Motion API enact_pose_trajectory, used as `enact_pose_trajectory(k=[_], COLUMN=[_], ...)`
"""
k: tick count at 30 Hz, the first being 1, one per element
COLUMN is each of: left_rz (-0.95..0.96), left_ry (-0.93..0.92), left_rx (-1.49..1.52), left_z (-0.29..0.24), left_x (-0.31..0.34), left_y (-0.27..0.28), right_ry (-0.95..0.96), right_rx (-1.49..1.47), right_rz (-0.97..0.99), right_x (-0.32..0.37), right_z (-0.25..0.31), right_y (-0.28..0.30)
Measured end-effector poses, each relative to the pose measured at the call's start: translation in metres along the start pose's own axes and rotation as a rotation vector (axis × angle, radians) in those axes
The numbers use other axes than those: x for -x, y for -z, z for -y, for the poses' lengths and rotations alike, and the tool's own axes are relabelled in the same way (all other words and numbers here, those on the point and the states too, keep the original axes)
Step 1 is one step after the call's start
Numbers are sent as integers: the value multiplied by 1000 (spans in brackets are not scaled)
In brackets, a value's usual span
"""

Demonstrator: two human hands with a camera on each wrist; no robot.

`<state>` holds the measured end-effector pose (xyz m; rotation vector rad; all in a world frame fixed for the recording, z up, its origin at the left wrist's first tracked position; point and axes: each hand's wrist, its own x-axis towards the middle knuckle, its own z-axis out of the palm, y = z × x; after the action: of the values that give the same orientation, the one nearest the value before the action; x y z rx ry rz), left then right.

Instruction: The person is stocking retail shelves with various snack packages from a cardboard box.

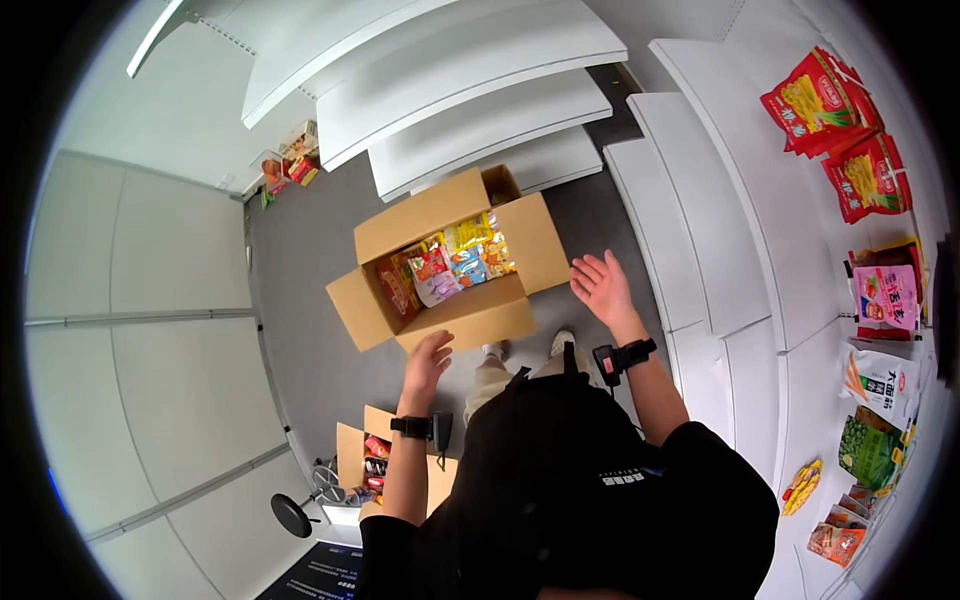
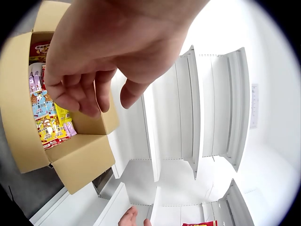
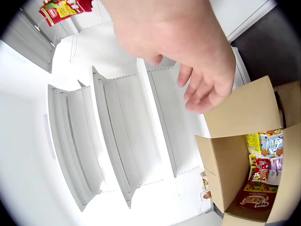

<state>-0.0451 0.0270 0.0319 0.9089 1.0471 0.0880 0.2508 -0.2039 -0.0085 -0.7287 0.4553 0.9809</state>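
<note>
An open cardboard box [image 1: 430, 215] full of snack packets [image 1: 440, 275] stands on the floor in front of the person, its flaps folded outward. Red, yellow, blue and purple packets show inside it. The left hand [image 1: 428, 362] hovers near the box's near left flap, fingers loosely bent and nothing in them. To the right of the box, the right hand [image 1: 603, 288] is raised beside the right flap with fingers extended, also holding nothing. Both wrist views show the bare hands, left [image 2: 113, 52] and right [image 3: 188, 56], over or beside the box.
White shelves [image 1: 480, 70] rise behind the box and along the right. Red snack bags [image 1: 815, 105] and a pink bag [image 1: 887, 296] sit on the right shelving. Another carton [image 1: 352, 455] with packets stands at lower left, near a black round seat [image 1: 291, 515].
</note>
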Motion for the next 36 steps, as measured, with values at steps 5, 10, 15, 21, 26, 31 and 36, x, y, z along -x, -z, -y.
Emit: enact_pose_trajectory(k=[5,10,15,21,26,31,36], left_rz=[53,60,95,46,12,232,62], left_ry=[42,119,130,235,302,426,407], left_rx=[8,-5,36,12,-11,-19,-94], left_z=[-20,-58,-72,-65,-28,15,31], left_x=[-29,-75,-126,-173,-237,-318,-376], left_y=[44,95,146,163,148,132,100], right_ry=[15,75,91,70,-56,-119,-147], right_rx=[-8,-97,-154,-163,-146,-39,43], right_rz=[3,-56,-163,-323,-391,-424,-470], right_x=[-26,-43,-58,-103,-135,-146,-167], right_z=[-28,-63,-98,-134,-144,-150,-146], right_y=[-25,-53,-58,-12,21,25,23])
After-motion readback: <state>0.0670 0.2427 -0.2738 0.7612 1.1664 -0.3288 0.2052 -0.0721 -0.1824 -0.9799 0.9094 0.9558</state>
